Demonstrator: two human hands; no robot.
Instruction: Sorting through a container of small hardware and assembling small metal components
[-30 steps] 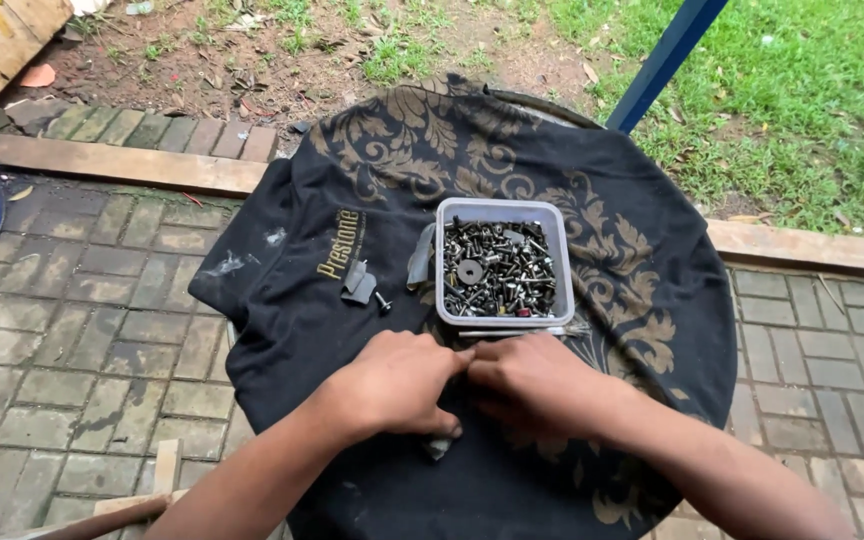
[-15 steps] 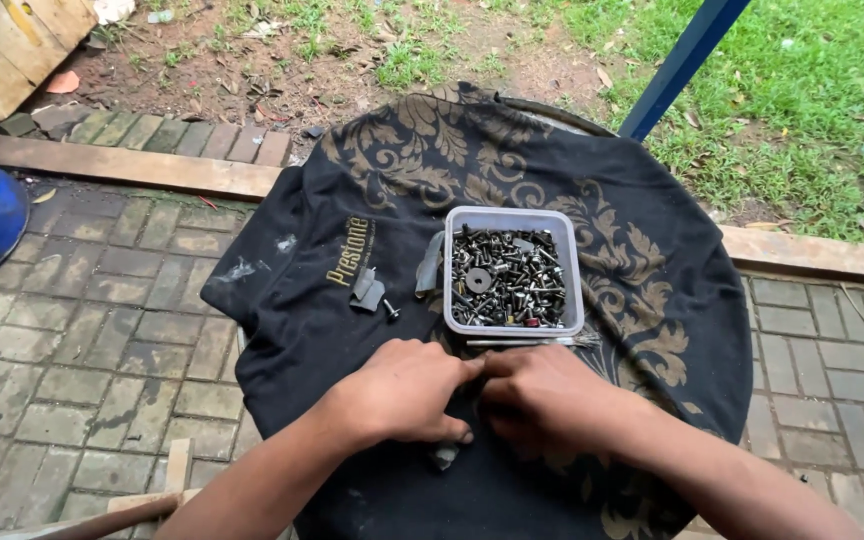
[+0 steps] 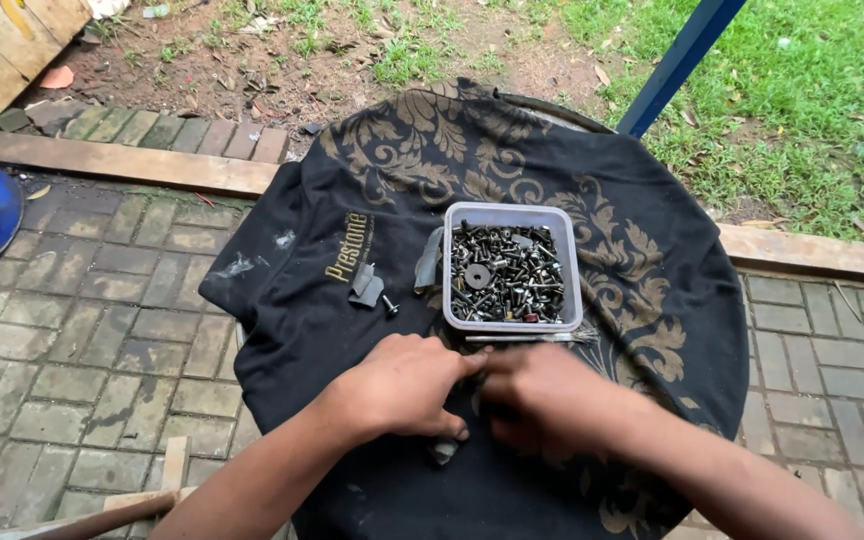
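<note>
Black cloth [image 3: 352, 330]; hands [image 3: 472, 395] hide something.

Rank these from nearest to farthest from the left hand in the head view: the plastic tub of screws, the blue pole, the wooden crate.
1. Plastic tub of screws, just beyond the left hand, slightly right.
2. Blue pole, far upper right, over the grass.
3. Wooden crate, top left corner, beyond the paving.

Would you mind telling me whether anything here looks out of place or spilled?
A few dark parts and a small screw lie loose on the black cloth, left of the screw-filled clear tub, not in it.
</note>
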